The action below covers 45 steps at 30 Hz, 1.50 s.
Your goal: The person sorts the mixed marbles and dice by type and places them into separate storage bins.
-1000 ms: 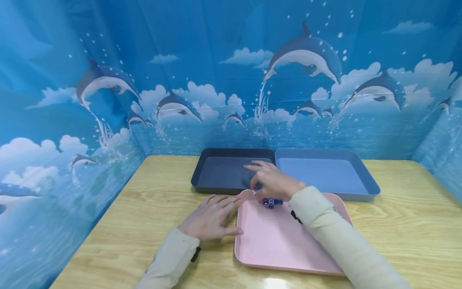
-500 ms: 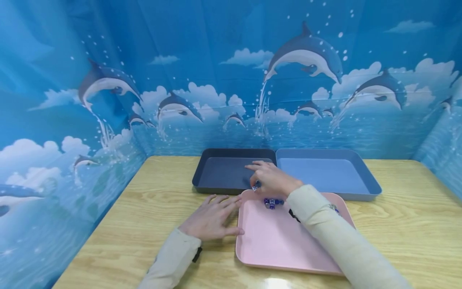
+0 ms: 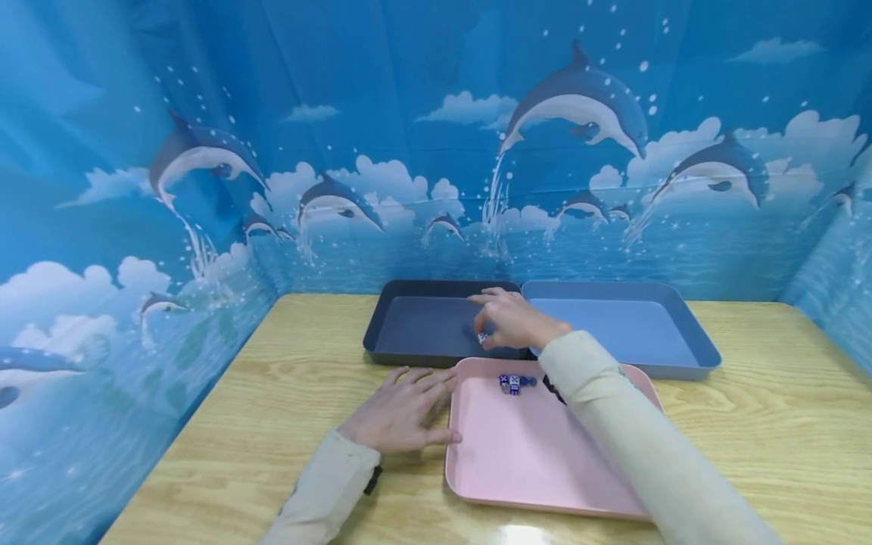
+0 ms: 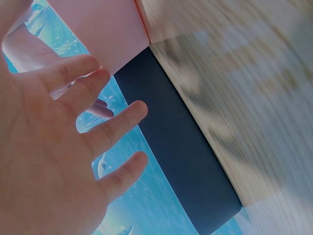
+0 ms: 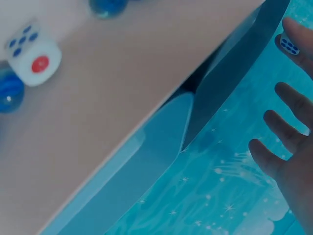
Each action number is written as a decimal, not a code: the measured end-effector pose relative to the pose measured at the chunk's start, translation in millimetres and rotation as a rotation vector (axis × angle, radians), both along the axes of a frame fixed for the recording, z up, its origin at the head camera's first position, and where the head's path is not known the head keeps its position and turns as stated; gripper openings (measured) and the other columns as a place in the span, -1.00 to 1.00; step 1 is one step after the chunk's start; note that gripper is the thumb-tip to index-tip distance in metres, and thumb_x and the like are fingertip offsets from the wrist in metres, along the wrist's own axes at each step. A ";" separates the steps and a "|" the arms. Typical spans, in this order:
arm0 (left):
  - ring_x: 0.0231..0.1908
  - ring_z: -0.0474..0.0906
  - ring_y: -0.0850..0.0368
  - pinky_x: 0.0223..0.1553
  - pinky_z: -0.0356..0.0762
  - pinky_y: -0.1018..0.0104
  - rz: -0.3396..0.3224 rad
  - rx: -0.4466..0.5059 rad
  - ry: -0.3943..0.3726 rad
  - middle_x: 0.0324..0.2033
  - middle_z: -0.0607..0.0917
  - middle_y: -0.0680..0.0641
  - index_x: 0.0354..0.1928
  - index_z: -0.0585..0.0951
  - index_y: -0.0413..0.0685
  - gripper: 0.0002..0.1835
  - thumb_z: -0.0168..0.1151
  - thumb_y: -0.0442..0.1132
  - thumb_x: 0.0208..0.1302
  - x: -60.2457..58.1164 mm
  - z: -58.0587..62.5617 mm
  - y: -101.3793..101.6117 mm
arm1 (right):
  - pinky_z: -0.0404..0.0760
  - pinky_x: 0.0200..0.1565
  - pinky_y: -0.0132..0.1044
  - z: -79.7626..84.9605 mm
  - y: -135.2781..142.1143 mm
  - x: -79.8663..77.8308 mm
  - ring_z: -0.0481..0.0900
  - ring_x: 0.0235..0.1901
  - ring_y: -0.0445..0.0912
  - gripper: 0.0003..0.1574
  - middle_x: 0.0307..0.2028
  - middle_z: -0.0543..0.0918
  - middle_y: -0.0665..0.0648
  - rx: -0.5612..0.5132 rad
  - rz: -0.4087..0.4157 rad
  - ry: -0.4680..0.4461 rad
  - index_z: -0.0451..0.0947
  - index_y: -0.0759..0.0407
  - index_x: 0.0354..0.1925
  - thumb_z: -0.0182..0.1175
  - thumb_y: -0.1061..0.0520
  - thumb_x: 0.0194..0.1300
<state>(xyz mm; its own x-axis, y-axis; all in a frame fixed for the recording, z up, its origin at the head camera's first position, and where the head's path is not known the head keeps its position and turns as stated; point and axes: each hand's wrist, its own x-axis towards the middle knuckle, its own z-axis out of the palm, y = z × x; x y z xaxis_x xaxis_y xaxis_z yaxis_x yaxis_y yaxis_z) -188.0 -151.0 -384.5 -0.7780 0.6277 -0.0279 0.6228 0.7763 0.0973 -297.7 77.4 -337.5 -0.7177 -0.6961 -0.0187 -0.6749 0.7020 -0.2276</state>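
Note:
My right hand (image 3: 514, 318) pinches a white die (image 3: 482, 337) with blue dots between thumb and index finger, over the front right part of the dark tray (image 3: 415, 357). Its other fingers spread out, and the right wrist view shows the pinched die (image 5: 289, 46) too. My left hand (image 3: 402, 412) lies with fingers spread at the left side of the pink tray (image 3: 531, 469), fingertips right at the rim. Near the far edge of the pink tray sit several blue and white dice (image 3: 514, 384), with blue marbles (image 3: 530, 381) beside them. Up close, one die (image 5: 36, 61) shows a red dot.
A blue-grey tray (image 3: 613, 333) stands at the back right, side by side with the dark one. The pink tray lies in front of both on a wooden table (image 3: 770, 424). A dolphin-print curtain (image 3: 409, 136) rises behind and at the sides.
My right hand has moved up and away from the pink tray's far left corner with the die, and is now over the dark tray. My left hand stays in place.

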 end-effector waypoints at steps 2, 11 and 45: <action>0.38 0.34 -0.14 0.36 0.21 -0.26 0.000 0.002 0.000 0.48 0.35 0.02 0.54 0.32 0.06 -0.13 0.12 0.39 0.35 -0.1 -0.3 -0.1 | 0.07 0.40 0.36 0.3 0.7 -3.7 0.07 0.48 0.36 -0.80 0.46 0.28 0.36 -0.001 -0.009 -0.006 0.79 0.16 -0.14 0.46 0.15 0.25; 0.38 0.34 -0.15 0.37 0.20 -0.26 0.003 0.002 0.002 0.48 0.34 0.01 0.54 0.32 0.06 -0.13 0.11 0.39 0.35 -0.6 -1.0 0.0 | 0.00 0.41 0.37 1.9 1.9 -16.6 -0.05 0.50 0.37 -0.75 0.50 0.18 0.37 -0.017 -0.057 -0.022 0.78 0.20 -0.11 0.47 0.16 0.23; 0.38 0.33 -0.14 0.37 0.21 -0.26 -0.004 0.003 0.003 0.48 0.33 0.02 0.54 0.31 0.05 -0.13 0.12 0.39 0.35 -1.2 -1.5 -0.5 | 0.00 0.41 0.36 12.3 -8.3 -37.7 -0.01 0.50 0.33 -0.79 0.50 0.20 0.34 0.042 -0.181 0.005 0.77 0.16 -0.10 0.42 0.15 0.29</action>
<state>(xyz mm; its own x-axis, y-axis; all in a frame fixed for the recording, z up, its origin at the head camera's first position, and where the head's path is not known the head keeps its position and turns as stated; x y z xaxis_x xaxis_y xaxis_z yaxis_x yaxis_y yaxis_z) -189.2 -151.6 -386.0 -0.7753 0.6312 -0.0235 0.6266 0.7733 0.0972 -335.4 69.1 -325.3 -0.8315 -0.5539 -0.0413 -0.5374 0.8211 -0.1924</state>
